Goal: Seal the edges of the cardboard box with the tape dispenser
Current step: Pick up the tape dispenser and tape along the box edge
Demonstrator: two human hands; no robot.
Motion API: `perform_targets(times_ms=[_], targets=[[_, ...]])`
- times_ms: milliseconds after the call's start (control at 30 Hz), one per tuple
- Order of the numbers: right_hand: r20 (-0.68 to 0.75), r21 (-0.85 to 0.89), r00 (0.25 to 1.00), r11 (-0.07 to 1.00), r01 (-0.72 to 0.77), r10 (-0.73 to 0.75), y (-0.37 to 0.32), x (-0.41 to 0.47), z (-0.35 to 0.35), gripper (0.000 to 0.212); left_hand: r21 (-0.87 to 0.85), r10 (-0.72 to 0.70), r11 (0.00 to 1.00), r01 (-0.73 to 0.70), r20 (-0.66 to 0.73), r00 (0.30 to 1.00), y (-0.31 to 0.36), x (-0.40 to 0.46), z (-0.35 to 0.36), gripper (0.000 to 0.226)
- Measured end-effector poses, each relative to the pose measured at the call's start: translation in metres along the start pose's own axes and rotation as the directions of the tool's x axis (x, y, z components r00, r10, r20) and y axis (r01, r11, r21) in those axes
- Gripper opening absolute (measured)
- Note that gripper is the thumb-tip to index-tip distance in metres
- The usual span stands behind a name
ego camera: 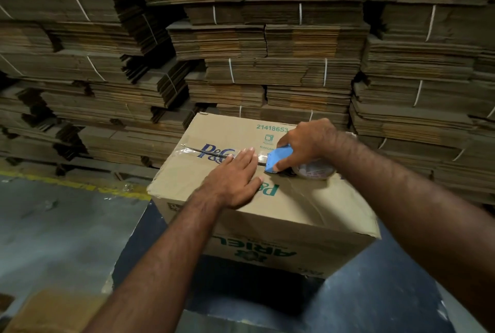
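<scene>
A brown cardboard box (308,206) with blue and green print stands in front of me, its top flaps closed. Clear tape (192,151) runs along the left part of the centre seam. My left hand (233,177) lies flat on the box top, fingers together, pressing on the seam just left of the dispenser. My right hand (308,142) grips the blue tape dispenser (278,158), whose front sits on the seam. Its clear tape roll (313,170) shows under my wrist.
Tall stacks of flattened cardboard (267,51) bound with white straps fill the whole background close behind the box. A grey concrete floor (53,225) with a yellow line (67,182) lies to the left. My blue-clad legs (375,292) are under the box.
</scene>
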State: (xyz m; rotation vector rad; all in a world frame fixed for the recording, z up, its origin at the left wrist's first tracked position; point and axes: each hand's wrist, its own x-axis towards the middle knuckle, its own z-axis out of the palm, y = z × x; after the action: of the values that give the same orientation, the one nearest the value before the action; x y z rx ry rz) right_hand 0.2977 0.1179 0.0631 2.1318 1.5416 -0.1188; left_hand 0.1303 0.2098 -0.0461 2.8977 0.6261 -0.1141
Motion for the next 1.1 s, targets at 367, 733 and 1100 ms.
perform_targets(times_ms=[367, 733, 1100], targets=[[-0.018, 0.088, 0.998, 0.995, -0.052, 0.054, 0.049, -0.039, 0.022, 0.092, 0.055, -0.009, 0.998, 0.012, -0.052, 0.999, 0.0, -0.005, 0.001, 0.07], [0.058, 0.015, 0.996, 0.997, -0.075, 0.074, 0.032, -0.03, 0.016, 0.094, 0.04, 0.057, 0.998, -0.057, -0.001, 0.998, 0.043, 0.014, 0.003, 0.068], [0.069, 0.001, 0.996, 0.998, -0.063, 0.063, 0.036, -0.029, 0.016, 0.091, 0.016, 0.032, 0.999, -0.032, -0.006, 0.999, 0.05, 0.024, 0.008, 0.068]])
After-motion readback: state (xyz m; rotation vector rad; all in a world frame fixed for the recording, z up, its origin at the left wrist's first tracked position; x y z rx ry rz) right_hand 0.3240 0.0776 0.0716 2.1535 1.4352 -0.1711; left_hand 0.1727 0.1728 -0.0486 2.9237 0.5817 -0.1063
